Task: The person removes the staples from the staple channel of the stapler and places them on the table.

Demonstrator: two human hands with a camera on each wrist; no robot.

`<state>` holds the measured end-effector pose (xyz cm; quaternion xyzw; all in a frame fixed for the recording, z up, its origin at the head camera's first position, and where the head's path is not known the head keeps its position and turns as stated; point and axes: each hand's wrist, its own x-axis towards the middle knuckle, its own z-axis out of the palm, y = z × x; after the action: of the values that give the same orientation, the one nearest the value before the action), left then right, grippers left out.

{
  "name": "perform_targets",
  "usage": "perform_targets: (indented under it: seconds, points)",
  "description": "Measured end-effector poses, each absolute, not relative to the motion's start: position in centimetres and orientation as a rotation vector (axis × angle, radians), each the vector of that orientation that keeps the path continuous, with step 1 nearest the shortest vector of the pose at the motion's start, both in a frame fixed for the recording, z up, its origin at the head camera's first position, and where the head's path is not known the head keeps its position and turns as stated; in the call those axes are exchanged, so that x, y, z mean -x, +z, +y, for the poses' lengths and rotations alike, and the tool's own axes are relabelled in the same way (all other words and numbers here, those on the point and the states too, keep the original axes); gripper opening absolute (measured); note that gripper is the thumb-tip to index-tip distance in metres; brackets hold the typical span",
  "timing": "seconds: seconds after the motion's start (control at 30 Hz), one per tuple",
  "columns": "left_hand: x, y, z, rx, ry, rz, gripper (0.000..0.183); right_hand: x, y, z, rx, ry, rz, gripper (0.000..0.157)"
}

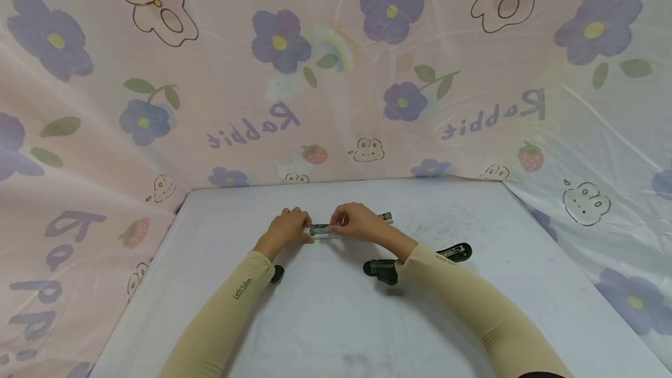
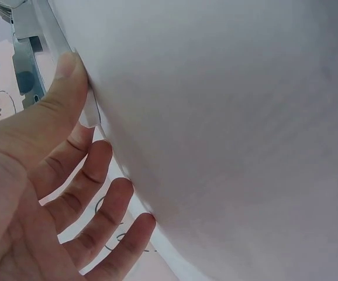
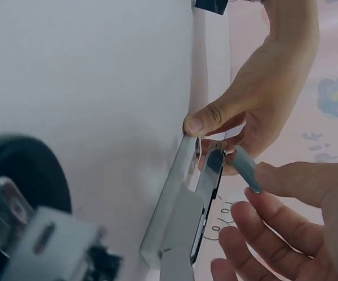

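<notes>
A pale stapler (image 3: 172,196) lies opened out on the white table, its metal staple channel (image 3: 210,175) exposed. My left hand (image 1: 286,229) grips one end of it; in the left wrist view the thumb presses the pale base (image 2: 92,112) while the other fingers reach behind. Just above the channel, my right hand (image 1: 361,223) pinches a short grey strip of staples (image 3: 247,170) between thumb and forefinger. The strip looks tilted and apart from the channel. In the head view the right hand hides the stapler's middle.
A black stapler (image 1: 458,252) lies opened out partly beneath the right forearm. Beside the left sleeve, a small black object (image 1: 278,274) is mostly covered, its kind unclear. A printed curtain (image 1: 336,104) hangs behind the table (image 1: 315,319) and along its sides.
</notes>
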<state>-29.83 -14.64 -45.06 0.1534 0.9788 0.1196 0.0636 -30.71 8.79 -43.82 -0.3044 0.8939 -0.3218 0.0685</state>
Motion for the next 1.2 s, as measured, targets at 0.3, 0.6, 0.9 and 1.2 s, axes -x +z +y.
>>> perform_targets:
  seconds: [0.3, 0.6, 0.9, 1.2]
  points:
    - [29.8, -45.1, -14.6, -0.460, 0.369, 2.962, 0.035, 29.8, -44.2, 8.9, 0.924, -0.971, 2.675, 0.012]
    - [29.9, -45.3, -14.7, -0.463, 0.352, 2.961, 0.034, 29.3, -44.8, 9.0, 0.914, -0.969, 2.640, 0.008]
    - [29.9, -45.4, -14.7, -0.477, 0.360, 2.963, 0.034, 28.9, -45.4, 8.8, 0.930, -0.932, 2.639, 0.009]
    - [29.6, -45.1, -14.7, -0.475, 0.359, 2.964, 0.035, 28.4, -45.9, 8.5, 0.944, -0.871, 2.646, 0.007]
